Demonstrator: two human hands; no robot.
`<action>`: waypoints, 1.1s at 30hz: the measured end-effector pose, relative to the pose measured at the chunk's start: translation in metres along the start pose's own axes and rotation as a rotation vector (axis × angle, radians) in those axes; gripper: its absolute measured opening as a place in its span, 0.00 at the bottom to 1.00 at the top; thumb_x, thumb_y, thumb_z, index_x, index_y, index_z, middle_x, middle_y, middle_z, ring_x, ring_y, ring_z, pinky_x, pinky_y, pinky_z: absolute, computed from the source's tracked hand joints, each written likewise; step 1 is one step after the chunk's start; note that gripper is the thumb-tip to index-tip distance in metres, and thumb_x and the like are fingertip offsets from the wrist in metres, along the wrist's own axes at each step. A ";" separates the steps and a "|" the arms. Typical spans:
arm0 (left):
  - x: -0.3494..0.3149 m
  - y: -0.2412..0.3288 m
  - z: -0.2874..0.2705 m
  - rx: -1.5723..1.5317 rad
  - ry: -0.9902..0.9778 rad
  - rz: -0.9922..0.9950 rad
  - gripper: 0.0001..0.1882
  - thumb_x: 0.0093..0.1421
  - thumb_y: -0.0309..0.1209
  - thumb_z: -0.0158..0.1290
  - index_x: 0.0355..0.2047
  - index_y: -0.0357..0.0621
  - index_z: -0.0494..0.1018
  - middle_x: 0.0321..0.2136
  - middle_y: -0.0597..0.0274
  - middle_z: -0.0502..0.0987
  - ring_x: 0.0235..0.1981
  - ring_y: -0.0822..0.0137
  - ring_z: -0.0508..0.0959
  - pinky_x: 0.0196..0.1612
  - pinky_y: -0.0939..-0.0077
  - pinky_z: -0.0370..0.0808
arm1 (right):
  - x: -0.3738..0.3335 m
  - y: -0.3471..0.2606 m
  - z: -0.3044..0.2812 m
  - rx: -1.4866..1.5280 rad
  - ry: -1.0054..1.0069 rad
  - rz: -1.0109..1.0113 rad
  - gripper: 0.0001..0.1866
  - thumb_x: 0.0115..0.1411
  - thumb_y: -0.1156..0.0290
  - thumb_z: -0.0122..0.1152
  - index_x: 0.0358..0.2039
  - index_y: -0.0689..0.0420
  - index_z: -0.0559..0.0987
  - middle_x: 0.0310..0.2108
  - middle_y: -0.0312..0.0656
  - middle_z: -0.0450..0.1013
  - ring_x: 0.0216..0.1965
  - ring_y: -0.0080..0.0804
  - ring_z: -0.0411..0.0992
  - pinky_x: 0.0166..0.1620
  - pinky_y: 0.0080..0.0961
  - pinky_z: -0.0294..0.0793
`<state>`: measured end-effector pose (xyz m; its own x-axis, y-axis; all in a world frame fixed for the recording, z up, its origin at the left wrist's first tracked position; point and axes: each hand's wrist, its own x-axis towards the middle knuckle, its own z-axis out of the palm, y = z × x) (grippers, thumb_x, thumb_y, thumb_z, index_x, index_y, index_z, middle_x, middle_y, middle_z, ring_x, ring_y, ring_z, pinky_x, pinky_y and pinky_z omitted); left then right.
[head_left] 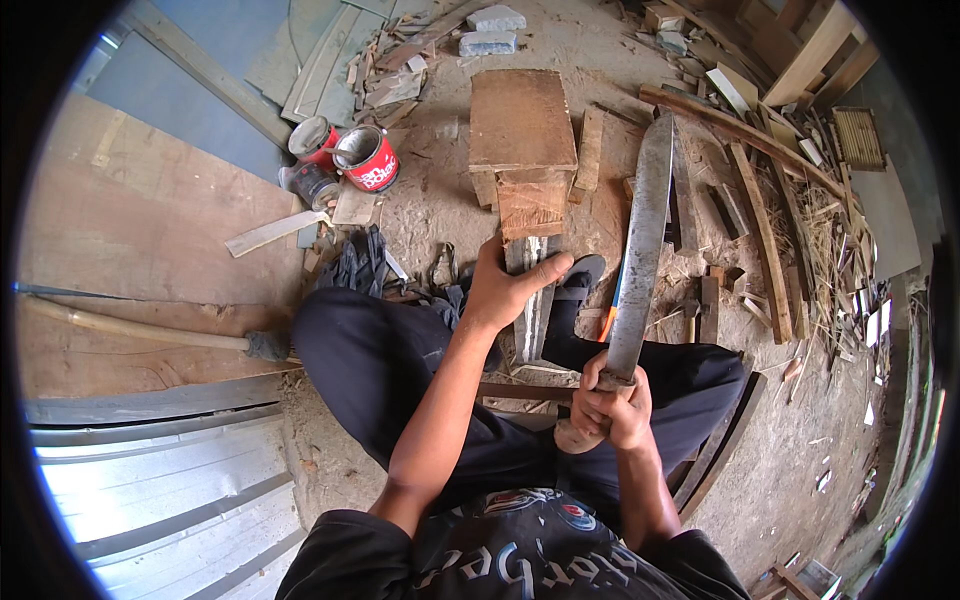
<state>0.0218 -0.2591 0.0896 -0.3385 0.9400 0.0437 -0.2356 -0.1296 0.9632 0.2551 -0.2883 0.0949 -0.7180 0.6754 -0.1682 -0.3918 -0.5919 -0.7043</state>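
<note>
Grey machete (645, 240) we see at right, right hand (618, 405) closed around its handle (578, 438); left hand (505, 290) clasps timber (530, 335), partly bared, we judge, dark streaks left.

The light is soft and even, similar to daylight; shadows on the floor (800, 450) are weak; at the floor's lower left edge, the metal sheet (190, 480) gives white glare; the black trousers (365, 365) lose detail in their folds; the long blade (645, 240) looks quite sharp; toward the round black rim, straight lines bend and bluish fringe appears.
</note>
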 end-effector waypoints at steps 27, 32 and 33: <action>0.001 0.000 0.000 -0.110 0.011 0.142 0.32 0.57 0.48 0.70 0.45 0.30 0.73 0.31 0.50 0.83 0.31 0.60 0.85 0.37 0.67 0.83 | 0.013 -0.058 -0.020 -0.520 0.406 -0.367 0.13 0.63 0.76 0.52 0.46 0.68 0.74 0.18 0.36 0.69 0.14 0.19 0.66 0.18 0.18 0.64; 0.020 0.038 0.012 0.015 -0.005 0.294 0.36 0.61 0.59 0.61 0.44 0.31 0.73 0.29 0.54 0.83 0.29 0.65 0.84 0.35 0.70 0.82 | 0.010 -0.125 -0.004 -0.690 0.502 -0.644 0.16 0.71 0.66 0.57 0.50 0.67 0.75 0.17 0.31 0.66 0.14 0.16 0.62 0.18 0.17 0.60; 0.027 0.048 0.013 0.034 -0.001 0.338 0.36 0.62 0.60 0.60 0.43 0.32 0.73 0.27 0.54 0.82 0.27 0.65 0.84 0.33 0.70 0.82 | 0.008 -0.138 0.001 -0.718 0.518 -0.684 0.17 0.71 0.65 0.58 0.50 0.67 0.76 0.17 0.31 0.66 0.14 0.16 0.63 0.18 0.16 0.60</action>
<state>0.0128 -0.2356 0.1402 -0.3915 0.8459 0.3621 -0.0800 -0.4233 0.9025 0.3029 -0.2022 0.1917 -0.0865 0.9624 0.2575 -0.0695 0.2520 -0.9652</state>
